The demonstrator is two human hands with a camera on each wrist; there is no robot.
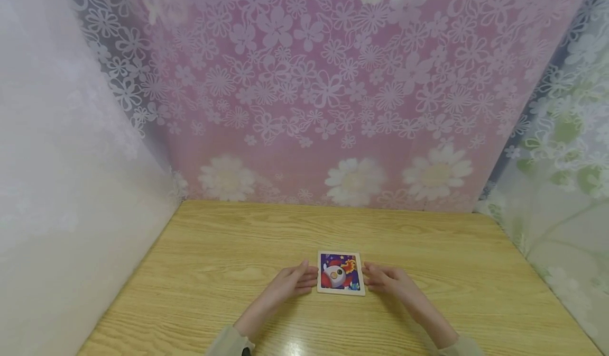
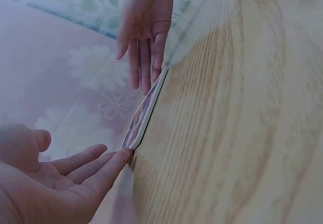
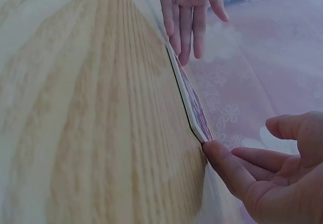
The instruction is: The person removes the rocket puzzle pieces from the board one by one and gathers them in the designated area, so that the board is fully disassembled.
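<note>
A small square picture puzzle board [image 1: 340,273] lies flat on the wooden table, pale-rimmed, with a cartoon rocket, flames and stars on dark blue. At its left edge is my left hand [image 1: 294,282], fingers extended and fingertips right at the rim. My right hand [image 1: 387,280] mirrors it at the right edge, its fingers also fairly straight. In the left wrist view the board [image 2: 145,114] appears nearly edge-on, a thin dark line beneath its pale side. The right wrist view shows a fingertip of the right hand [image 3: 272,168] against the board's near corner [image 3: 194,118].
The wood-grain table [image 1: 247,239] extends around the board on all sides. Behind it hangs a pink curtain [image 1: 304,107] printed with white flowers. Pale sheets hang at the left [image 1: 71,160] and, with green leaves, at the right [image 1: 566,186].
</note>
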